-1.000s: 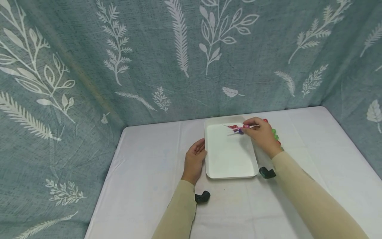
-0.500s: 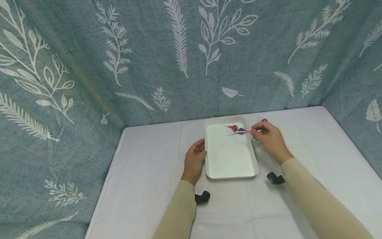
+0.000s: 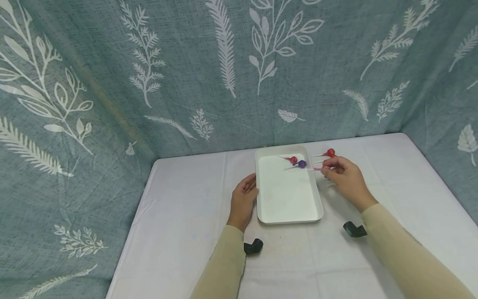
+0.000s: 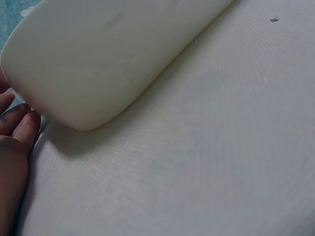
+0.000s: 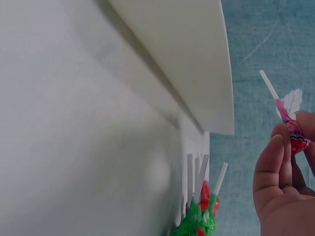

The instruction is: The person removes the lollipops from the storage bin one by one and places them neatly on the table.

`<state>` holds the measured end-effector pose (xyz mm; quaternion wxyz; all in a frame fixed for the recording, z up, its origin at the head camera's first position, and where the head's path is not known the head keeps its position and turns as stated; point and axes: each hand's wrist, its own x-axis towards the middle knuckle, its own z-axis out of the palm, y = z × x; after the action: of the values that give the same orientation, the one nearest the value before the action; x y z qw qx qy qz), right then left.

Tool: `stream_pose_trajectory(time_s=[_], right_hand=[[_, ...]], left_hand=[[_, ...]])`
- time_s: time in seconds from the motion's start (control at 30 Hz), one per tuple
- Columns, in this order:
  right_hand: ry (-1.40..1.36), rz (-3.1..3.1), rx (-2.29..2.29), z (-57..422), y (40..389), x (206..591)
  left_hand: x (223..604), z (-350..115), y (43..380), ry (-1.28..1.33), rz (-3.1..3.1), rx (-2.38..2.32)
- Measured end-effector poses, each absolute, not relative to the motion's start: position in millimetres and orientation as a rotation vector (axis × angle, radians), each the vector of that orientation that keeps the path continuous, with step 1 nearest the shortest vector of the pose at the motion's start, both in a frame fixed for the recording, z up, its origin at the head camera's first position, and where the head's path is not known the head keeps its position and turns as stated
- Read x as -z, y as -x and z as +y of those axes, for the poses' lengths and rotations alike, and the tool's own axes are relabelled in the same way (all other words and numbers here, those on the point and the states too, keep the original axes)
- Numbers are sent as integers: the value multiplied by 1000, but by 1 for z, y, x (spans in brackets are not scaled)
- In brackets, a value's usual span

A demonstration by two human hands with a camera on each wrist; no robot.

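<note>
My right hand [image 3: 347, 178] pinches a pink-wrapped lollipop [image 5: 294, 135] by its round head, just past the right rim of a white tray [image 3: 287, 195]. Its white stick points left toward the tray. Inside the tray, near the far right corner, lie a red lollipop [image 3: 293, 160] and a purple lollipop [image 3: 302, 164]. With fingers loosely extended, my left hand [image 3: 242, 203] rests against the tray's left side. The left wrist view shows those fingertips [image 4: 32, 120] at the tray's outer wall.
Right of the tray, a red lollipop [image 3: 330, 153] lies on the white-clothed table [image 3: 186, 232]. Green lollipops [image 5: 192, 221] among red ones show beside it in the right wrist view, mostly hidden by my hand in the head view. A patterned curtain [image 3: 224, 83] hangs behind.
My right hand has moved right, from above the tray's far right corner to beyond its rim, carrying the pink lollipop. The left hand and tray have stayed put.
</note>
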<state>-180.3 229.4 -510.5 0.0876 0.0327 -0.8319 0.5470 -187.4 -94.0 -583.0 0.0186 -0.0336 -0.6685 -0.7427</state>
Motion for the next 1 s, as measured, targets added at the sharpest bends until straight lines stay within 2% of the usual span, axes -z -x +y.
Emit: stream_pose_trajectory(time_s=[1.0], right_hand=[[126, -2591, -1523, 264, 126, 528]], left_hand=[[586, -99, 184, 107, -2113, 2289]])
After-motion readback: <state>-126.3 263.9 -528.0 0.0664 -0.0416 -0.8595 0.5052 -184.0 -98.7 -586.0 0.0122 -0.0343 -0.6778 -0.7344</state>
